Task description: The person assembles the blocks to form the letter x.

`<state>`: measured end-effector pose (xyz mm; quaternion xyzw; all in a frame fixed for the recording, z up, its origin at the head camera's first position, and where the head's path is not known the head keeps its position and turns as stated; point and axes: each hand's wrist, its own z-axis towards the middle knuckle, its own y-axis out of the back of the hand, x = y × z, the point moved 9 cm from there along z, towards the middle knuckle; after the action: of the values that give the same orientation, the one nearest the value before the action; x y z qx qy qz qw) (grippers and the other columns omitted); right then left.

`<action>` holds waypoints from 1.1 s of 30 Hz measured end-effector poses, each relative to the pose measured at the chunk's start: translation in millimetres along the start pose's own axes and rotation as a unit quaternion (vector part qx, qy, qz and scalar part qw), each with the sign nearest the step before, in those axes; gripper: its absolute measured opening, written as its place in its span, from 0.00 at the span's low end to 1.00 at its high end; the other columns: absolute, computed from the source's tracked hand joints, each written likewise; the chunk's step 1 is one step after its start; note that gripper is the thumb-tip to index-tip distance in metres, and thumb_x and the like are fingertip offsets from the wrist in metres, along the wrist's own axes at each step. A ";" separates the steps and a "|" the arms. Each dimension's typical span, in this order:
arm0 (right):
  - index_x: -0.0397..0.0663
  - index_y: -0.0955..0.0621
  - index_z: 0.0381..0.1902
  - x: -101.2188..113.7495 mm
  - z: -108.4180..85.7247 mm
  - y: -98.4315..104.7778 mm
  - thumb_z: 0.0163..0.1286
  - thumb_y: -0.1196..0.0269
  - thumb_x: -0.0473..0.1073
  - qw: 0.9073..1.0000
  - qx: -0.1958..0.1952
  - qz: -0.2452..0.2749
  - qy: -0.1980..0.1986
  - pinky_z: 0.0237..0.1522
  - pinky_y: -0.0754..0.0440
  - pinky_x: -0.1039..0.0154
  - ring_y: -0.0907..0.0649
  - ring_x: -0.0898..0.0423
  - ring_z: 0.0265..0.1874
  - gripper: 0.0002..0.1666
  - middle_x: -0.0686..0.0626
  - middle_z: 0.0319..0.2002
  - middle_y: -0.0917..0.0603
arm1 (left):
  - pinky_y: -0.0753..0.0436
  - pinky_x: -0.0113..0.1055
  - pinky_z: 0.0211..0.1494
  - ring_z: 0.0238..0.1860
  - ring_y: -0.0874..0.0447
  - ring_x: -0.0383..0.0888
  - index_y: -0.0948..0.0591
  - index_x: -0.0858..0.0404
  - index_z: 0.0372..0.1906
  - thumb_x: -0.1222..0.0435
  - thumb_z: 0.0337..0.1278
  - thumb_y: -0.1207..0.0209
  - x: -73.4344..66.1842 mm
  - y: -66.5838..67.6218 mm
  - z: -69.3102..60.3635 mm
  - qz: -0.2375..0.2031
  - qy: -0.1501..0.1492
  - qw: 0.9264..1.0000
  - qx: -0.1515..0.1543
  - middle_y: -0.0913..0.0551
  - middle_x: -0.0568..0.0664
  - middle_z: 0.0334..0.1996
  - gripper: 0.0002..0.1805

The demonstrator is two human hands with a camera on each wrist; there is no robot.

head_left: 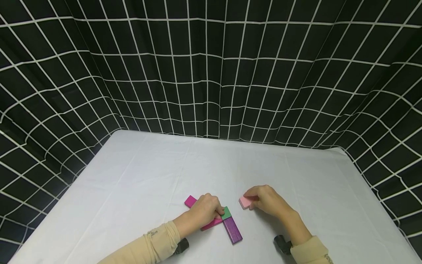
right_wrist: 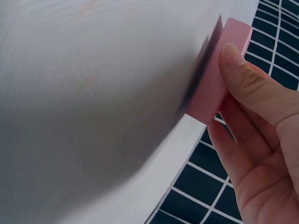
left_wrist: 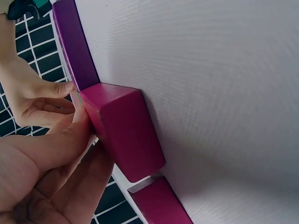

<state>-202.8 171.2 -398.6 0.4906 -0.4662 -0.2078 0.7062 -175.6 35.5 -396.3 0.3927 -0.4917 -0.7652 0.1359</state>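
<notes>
My left hand (head_left: 203, 212) is over a group of flat-lying blocks, its thumb and fingertips pinching the edge of a green block (head_left: 226, 213). A purple block (head_left: 232, 230) lies end-on against the green one, towards me. Beside them is a magenta block (left_wrist: 126, 133), partly under the left hand in the head view. Another magenta block (head_left: 190, 201) sticks out on the hand's far left side; its rest is hidden. To the right, my right hand (head_left: 268, 200) grips a pink block (right_wrist: 217, 77) between thumb and fingers, tilted at the table surface.
A white cloth covers the table (head_left: 148, 176). Black curtain with a white grid (head_left: 211, 73) hangs behind the table and along its sides. Dark wrist devices (head_left: 282, 245) sit below both wrists.
</notes>
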 end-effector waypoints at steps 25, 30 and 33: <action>0.39 0.13 0.38 17.3 -0.2 -1.5 0.47 0.25 0.34 0.999 0.002 0.011 0.031 0.46 0.18 0.54 0.15 0.46 0.42 0.17 0.46 0.38 0.12 | 0.19 0.23 0.36 0.35 0.12 0.42 0.11 0.63 0.28 0.71 0.40 0.27 -2.3 0.5 0.3 0.022 -0.012 1.000 -0.002 0.12 0.52 0.32 0.05; 0.38 0.13 0.38 22.8 -0.5 -3.5 0.48 0.26 0.33 0.999 0.009 0.018 0.029 0.46 0.18 0.53 0.15 0.46 0.43 0.16 0.46 0.38 0.12 | 0.19 0.23 0.36 0.35 0.12 0.42 0.11 0.63 0.28 0.71 0.41 0.27 -1.8 0.4 0.3 0.024 -0.006 1.000 -0.002 0.12 0.52 0.32 0.05; 0.38 0.13 0.38 26.4 -0.5 -4.5 0.48 0.26 0.33 0.999 0.011 0.017 0.032 0.46 0.18 0.54 0.15 0.46 0.43 0.16 0.46 0.39 0.12 | 0.19 0.23 0.37 0.35 0.12 0.42 0.11 0.63 0.28 0.70 0.41 0.27 0.0 -1.7 0.9 0.025 0.001 1.000 0.003 0.12 0.51 0.32 0.05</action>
<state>-189.0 149.7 -390.6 0.4970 -0.4543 -0.1748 0.7184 -175.9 36.9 -397.6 0.3809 -0.5036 -0.7599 0.1546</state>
